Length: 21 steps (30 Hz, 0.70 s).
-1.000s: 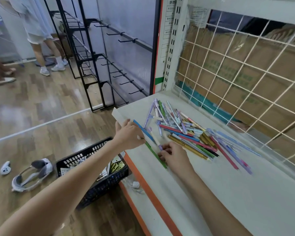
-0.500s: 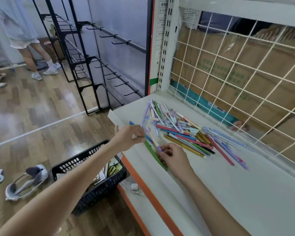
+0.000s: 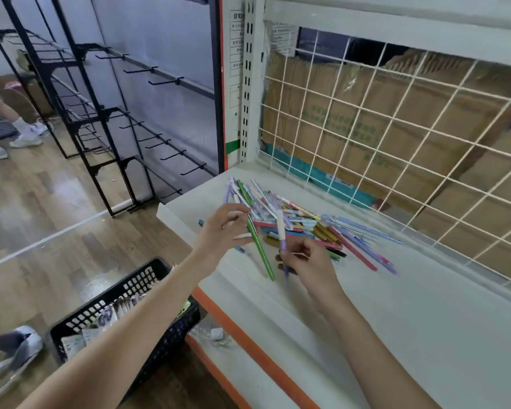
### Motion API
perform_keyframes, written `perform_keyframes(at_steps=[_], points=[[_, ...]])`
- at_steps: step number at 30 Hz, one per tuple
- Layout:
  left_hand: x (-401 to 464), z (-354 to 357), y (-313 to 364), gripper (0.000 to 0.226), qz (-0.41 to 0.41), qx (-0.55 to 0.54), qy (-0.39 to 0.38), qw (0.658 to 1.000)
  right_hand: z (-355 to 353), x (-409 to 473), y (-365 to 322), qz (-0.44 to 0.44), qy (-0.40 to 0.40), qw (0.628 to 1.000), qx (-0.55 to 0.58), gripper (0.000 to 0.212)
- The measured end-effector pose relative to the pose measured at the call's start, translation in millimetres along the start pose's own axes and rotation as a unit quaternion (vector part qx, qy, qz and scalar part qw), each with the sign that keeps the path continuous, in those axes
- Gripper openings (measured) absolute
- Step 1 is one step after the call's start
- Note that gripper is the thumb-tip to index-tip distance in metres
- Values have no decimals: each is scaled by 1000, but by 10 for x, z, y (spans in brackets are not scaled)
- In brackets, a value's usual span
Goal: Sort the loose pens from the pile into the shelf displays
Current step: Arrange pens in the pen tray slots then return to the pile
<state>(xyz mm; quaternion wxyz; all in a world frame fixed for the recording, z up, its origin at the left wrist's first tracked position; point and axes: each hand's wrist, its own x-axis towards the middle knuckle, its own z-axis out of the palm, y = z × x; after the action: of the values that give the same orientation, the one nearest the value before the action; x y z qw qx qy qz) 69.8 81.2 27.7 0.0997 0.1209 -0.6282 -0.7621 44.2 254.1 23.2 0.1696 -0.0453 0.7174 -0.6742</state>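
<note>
- Head view: the pile (image 3: 301, 222) of loose pens lies on the white shelf (image 3: 410, 320), close to the wire grid (image 3: 396, 143) at its back.
- The left hand (image 3: 223, 231) pinches a green pen (image 3: 260, 252) near its upper end, the tip slanting down toward the shelf's front.
- The right hand (image 3: 307, 267) grips a purple pen (image 3: 281, 231), held nearly upright just beside the green one.
- Both pens look clear of the pile, though the blur makes that hard to judge.
- To do this well, I would lift each pen straight out so its tip does not drag neighbours off the edge.
- Match by colour before setting down; no display slot shows here.
- A black basket (image 3: 124, 308) stands on the floor below the shelf's front.
</note>
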Motion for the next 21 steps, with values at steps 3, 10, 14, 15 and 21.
perform_keyframes(at_steps=[3,10,14,15,21], points=[[53,126,2,16,0,-22,-30,999,-168,-42,-30,2,26,1000,12,15],[34,793,-33,21,-15,-18,-106,994,-654,-431,-3,-7,96,992,81,24],[-137,1118,-64,21,-13,-18,-174,984,-942,-724,58,-13,159,982,98,23],[-196,1194,-61,21,-10,-14,-187,982,-1002,-792,71,-16,168,980,101,24],[-487,1693,-12,20,5,8,-248,969,-1374,-1178,100,-46,216,968,119,22]])
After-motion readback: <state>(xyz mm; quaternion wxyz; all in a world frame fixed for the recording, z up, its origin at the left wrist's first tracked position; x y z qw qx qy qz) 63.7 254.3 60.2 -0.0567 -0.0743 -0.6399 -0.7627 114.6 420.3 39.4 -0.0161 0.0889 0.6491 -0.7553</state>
